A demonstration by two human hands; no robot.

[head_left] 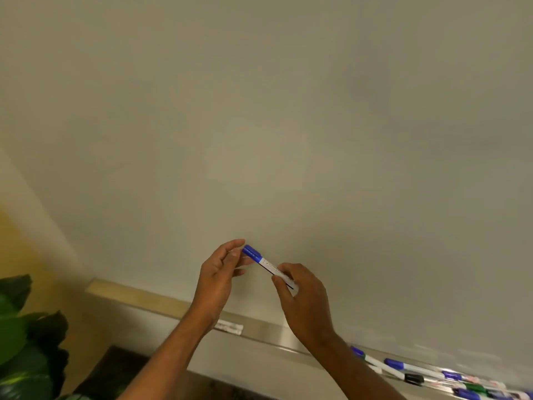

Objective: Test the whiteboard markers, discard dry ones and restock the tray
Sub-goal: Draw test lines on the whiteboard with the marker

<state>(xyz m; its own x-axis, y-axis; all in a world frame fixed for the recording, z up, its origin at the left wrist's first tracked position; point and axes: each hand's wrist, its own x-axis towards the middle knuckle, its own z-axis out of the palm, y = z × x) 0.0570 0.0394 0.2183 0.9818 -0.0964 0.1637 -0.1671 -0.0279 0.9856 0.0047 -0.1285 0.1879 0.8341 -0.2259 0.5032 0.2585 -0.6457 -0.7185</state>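
Note:
A white marker with a blue cap (261, 260) is held in front of the blank whiteboard (288, 125). My right hand (302, 301) grips the white barrel at its lower end. My left hand (220, 277) has thumb and fingers around the blue cap at the upper left end. The cap sits on the marker. Along the board's lower edge runs a metal tray (268, 332). Several markers (403, 366) with blue, green and black caps lie in it at the lower right. One white marker (229, 327) lies in the tray just behind my left wrist.
A green leafy plant (26, 342) stands at the lower left beside a yellow wall (31, 264). The whiteboard's left edge slants down to the tray's left end. A dark floor or surface shows below the tray.

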